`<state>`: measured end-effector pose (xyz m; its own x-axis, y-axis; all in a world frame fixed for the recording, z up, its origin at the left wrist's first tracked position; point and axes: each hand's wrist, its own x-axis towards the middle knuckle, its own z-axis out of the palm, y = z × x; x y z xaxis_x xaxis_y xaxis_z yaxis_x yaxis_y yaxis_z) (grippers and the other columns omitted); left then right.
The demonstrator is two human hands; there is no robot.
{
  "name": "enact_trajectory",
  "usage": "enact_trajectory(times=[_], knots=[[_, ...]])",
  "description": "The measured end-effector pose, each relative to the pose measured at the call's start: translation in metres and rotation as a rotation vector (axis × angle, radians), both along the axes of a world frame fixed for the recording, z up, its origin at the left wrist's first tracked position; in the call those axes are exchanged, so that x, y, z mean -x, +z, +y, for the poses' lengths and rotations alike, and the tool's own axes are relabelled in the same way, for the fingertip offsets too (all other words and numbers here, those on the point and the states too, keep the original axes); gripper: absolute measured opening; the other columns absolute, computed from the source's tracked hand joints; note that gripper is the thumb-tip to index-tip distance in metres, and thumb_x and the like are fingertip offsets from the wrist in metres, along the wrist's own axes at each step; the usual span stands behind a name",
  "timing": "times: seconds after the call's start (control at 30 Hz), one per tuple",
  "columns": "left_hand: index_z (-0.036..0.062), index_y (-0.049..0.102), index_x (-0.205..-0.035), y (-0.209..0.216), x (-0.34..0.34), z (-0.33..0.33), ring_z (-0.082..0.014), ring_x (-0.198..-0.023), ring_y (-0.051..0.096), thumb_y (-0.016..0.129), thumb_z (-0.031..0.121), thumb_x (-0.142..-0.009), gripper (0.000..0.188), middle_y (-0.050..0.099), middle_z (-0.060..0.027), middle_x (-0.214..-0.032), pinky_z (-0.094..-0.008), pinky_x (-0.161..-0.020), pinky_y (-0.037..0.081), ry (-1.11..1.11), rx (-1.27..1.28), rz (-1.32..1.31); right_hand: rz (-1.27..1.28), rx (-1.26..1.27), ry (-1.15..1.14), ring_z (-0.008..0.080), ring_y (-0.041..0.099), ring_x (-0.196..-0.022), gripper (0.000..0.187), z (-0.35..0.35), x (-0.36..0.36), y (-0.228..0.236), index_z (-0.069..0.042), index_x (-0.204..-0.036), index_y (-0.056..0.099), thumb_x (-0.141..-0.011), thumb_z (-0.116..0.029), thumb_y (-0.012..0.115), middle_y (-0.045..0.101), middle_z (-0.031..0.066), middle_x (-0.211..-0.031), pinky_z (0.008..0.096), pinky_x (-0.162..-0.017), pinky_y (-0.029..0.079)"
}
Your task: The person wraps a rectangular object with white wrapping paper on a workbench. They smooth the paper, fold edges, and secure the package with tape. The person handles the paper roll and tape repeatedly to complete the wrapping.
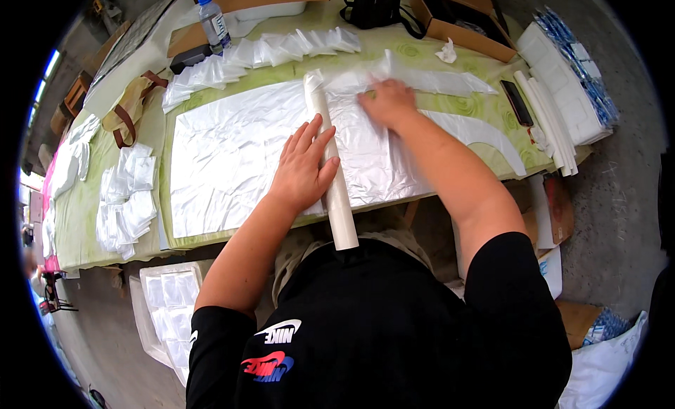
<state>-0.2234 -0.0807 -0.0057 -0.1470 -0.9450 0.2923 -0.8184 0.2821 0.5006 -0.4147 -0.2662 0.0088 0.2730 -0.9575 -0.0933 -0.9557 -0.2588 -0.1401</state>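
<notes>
A long white roll (341, 206) lies across a wrinkled, translucent plastic sheet (225, 166), its near end jutting past the table edge toward my body. Resting on the sheet and the roll is my left hand (304, 166), its fingers stretched out and apart. My right hand (389, 103), smeared by motion, is over the sheet to the right of the roll, at a thin strip of clear plastic film (450, 82). Whether its fingers hold the film cannot be made out. A curved piece of white plastic (492, 138) lies right of the sheet.
Folded clear plastic bags (267, 50) line the far side, near a water bottle (214, 22). More folded packets (126, 205) lie left. A phone (517, 103), white rolls (545, 121) and a foam box (562, 79) are right. Below the table stands a packet-filled bin (144, 325).
</notes>
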Motion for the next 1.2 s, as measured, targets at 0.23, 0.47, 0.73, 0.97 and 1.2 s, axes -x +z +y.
enact_trajectory(times=[0.23, 0.47, 0.73, 0.97, 1.2], knots=[[0.0091, 0.052, -0.148, 0.002, 0.004, 0.000, -0.0382, -0.150, 0.032, 0.058, 0.029, -0.097, 0.055, 0.035, -0.0166, -0.164, -0.0471, -0.123, 0.027, 0.000, 0.039, -0.016, -0.137, 0.140, -0.609, 0.0378, 0.041, -0.144, 0.075, -0.067, 0.161, -0.004, -0.022, -0.159, 0.037, -0.096, -0.059, 0.055, 0.043, 0.0153, -0.159, 0.0512, -0.120, 0.032], [0.0088, 0.053, -0.146, -0.001, -0.001, 0.003, -0.0423, -0.144, 0.038, 0.059, 0.028, -0.096, 0.054, 0.037, -0.0171, -0.162, -0.0487, -0.120, 0.032, 0.012, 0.077, -0.012, -0.216, 0.482, 0.152, 0.0413, 0.029, -0.149, 0.069, 0.006, 0.103, -0.027, -0.025, -0.148, 0.054, -0.089, -0.059, 0.065, 0.034, 0.0187, -0.163, 0.0623, -0.120, 0.022], [0.0112, 0.052, -0.147, -0.002, 0.001, -0.003, -0.0417, -0.144, 0.037, 0.062, 0.034, -0.094, 0.059, 0.036, -0.0165, -0.163, -0.0484, -0.121, 0.030, 0.004, 0.019, 0.060, -0.189, 0.123, 0.114, 0.0362, 0.032, -0.149, 0.067, 0.040, 0.025, -0.001, -0.012, -0.149, 0.052, -0.088, -0.036, 0.065, 0.044, 0.0106, -0.158, 0.0618, -0.121, 0.022], [0.0090, 0.054, -0.138, -0.011, -0.014, -0.012, -0.0315, -0.139, 0.045, 0.056, 0.001, -0.085, 0.054, 0.051, -0.0139, -0.147, -0.0429, -0.119, 0.032, 0.040, 0.367, 0.953, -0.685, 0.179, 0.779, 0.0381, 0.041, -0.143, 0.060, 0.137, -0.025, 0.018, -0.005, -0.136, 0.060, -0.082, -0.025, 0.072, 0.055, 0.0169, -0.145, 0.0560, -0.119, 0.028], [0.0054, 0.065, -0.131, 0.019, -0.048, -0.005, -0.0337, -0.142, 0.043, 0.050, 0.020, -0.102, 0.036, 0.054, -0.0149, -0.147, -0.0416, -0.120, 0.030, -0.297, 0.011, 0.261, -0.709, 0.199, 0.952, 0.0368, 0.051, -0.129, 0.030, 0.170, -0.039, 0.010, -0.005, -0.108, 0.072, -0.079, -0.013, 0.074, 0.063, 0.0150, -0.125, 0.0493, -0.114, 0.038]])
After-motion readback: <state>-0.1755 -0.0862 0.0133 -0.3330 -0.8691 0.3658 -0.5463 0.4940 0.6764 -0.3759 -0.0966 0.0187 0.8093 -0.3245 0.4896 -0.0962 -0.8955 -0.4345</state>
